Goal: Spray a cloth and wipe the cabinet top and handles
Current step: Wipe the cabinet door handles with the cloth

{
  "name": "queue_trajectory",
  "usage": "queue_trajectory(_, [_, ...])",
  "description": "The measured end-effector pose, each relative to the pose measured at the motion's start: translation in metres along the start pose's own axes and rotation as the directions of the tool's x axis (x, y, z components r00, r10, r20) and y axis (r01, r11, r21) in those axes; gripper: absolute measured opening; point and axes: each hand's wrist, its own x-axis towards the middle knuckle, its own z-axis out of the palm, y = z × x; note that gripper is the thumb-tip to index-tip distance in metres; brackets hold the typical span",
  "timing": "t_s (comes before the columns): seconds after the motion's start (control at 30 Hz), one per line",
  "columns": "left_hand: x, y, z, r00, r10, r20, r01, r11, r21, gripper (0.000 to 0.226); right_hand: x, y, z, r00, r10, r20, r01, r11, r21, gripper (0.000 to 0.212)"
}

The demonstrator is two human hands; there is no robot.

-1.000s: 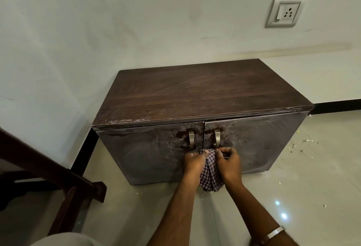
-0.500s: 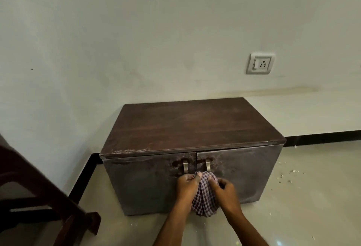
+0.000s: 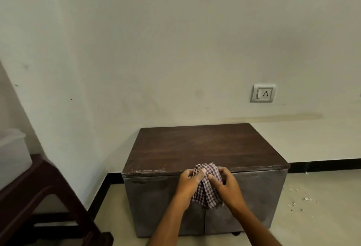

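The cloth (image 3: 207, 186) hangs bunched at the cabinet's (image 3: 205, 148) front top edge, over the doors, pinched between the left hand (image 3: 189, 184) and right hand (image 3: 224, 184), both grasping it.

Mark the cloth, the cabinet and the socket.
cloth (image 3: 207, 189), head view: middle of the checked fabric between both hands.
cabinet (image 3: 205, 146), head view: bare middle of the dark top.
socket (image 3: 263, 93), head view: white faceplate on the wall.
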Motion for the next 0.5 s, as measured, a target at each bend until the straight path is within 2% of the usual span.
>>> queue_trajectory(0.1, [-0.005,0.021,-0.018,0.998,0.015,0.062,-0.019,0.997,0.075,0.050,0.007,-0.026,0.006,0.999,-0.040,0.015,0.040,0.999,0.021,0.022])
queue_trajectory(0.2, [-0.013,0.045,-0.040,0.994,0.073,0.080,-0.080,0.993,0.088,0.039,0.015,-0.054,0.015,0.997,-0.071,0.031,0.070,0.997,0.037,0.024])
queue_trajectory(0.37, [-0.034,0.087,-0.085,0.976,0.218,-0.001,-0.216,0.967,0.136,0.049,0.027,-0.109,0.046,0.987,-0.129,0.094,0.119,0.987,0.103,0.023])
queue_trajectory(0.5, [-0.055,0.119,-0.129,0.957,0.287,-0.045,-0.275,0.944,0.181,0.068,0.033,-0.156,0.080,0.979,-0.157,0.131,0.136,0.979,0.152,0.032])
